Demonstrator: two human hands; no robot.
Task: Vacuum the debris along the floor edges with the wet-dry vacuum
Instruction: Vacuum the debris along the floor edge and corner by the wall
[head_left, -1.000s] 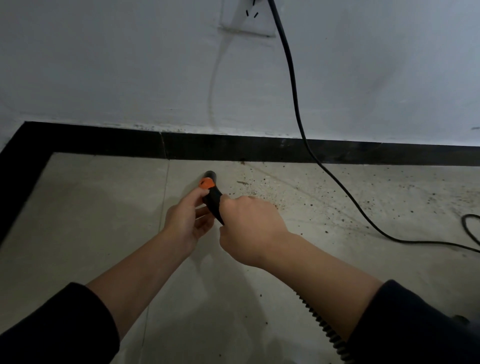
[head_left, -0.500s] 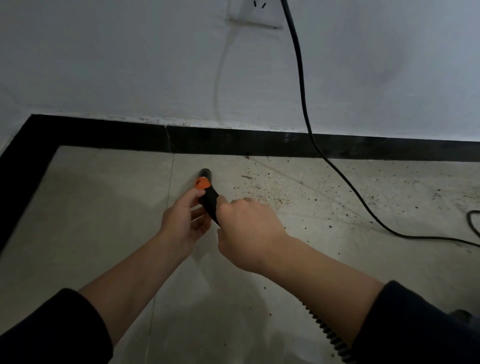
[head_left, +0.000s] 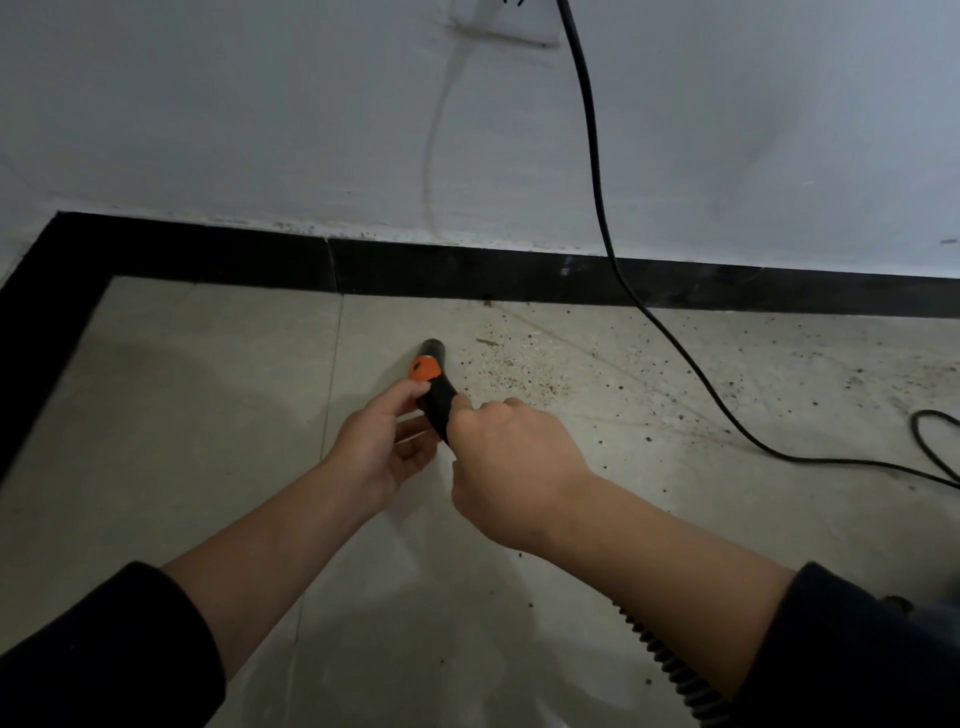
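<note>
Nozzle (head_left: 434, 347) has edged rightward toward the debris (head_left: 519, 366)

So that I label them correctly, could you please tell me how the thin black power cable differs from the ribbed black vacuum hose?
The thin black power cable is slim and smooth; the ribbed black vacuum hose is thicker and corrugated. The cable hangs down the white wall and trails across the floor; the hose shows only beneath the right forearm. Both are black and flexible.

Wall socket (head_left: 498, 26): cut by top edge. Ribbed hose (head_left: 670, 670): middle hidden behind right forearm (head_left: 675, 561). Power cord (head_left: 602, 218): leaves frame right.
</note>
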